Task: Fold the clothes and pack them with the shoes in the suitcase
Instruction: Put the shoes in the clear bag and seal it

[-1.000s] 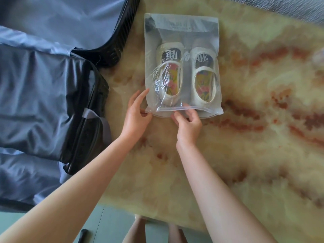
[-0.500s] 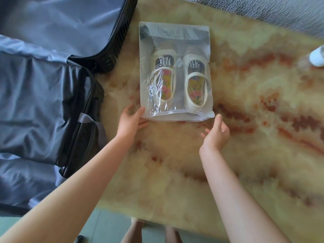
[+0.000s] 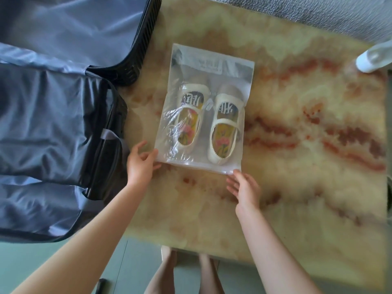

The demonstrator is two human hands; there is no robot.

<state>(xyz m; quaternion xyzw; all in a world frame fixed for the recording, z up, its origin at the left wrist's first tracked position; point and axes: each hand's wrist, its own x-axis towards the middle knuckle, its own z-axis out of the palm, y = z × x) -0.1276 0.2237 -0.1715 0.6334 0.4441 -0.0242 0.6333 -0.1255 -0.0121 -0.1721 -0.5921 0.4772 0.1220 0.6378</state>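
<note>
Toward the left edge of the surface (image 3: 307, 187), left hand (image 3: 141, 166) and right hand (image 3: 244, 187) touch the near corners of the bag (image 3: 214, 66), fingers open. Its slick plastic may slip on lifting.

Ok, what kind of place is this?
Likely a home room: a glossy yellow-and-red marbled stone table, an open black hard-shell suitcase with grey lining at left, and grey textured fabric, perhaps a sofa, behind.
</note>
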